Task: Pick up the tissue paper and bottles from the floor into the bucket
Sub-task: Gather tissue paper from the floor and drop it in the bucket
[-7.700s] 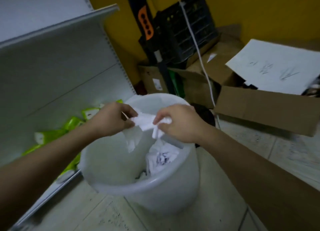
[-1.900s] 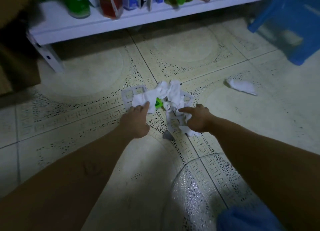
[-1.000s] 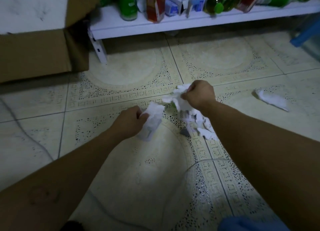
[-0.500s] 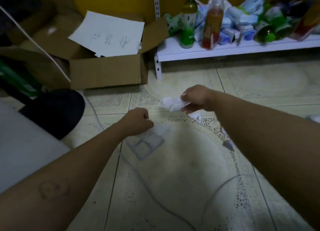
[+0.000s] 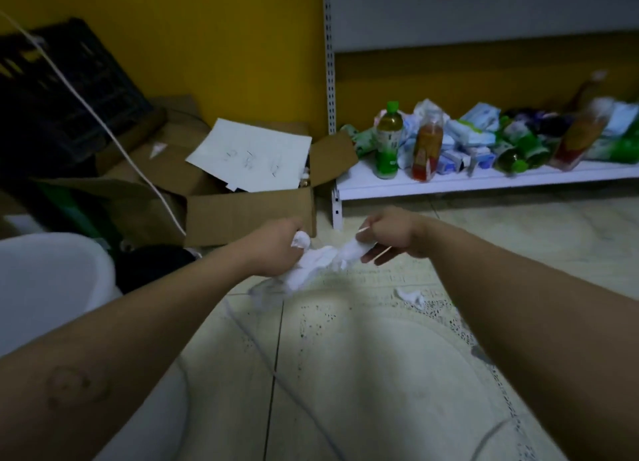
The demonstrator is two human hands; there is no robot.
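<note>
Tissue paper (image 5: 313, 265) hung crumpled above the floor (image 5: 345, 374), one end clamped in the curled fingers of the left hand (image 5: 276, 249), the other pinched by the right hand (image 5: 390, 235). The white bucket (image 5: 52, 274) stood left of the left fingers.

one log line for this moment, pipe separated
left hand: grips tissue paper | right hand: grips same tissue | bucket: left, not reached | tissue scrap: on floor
</note>
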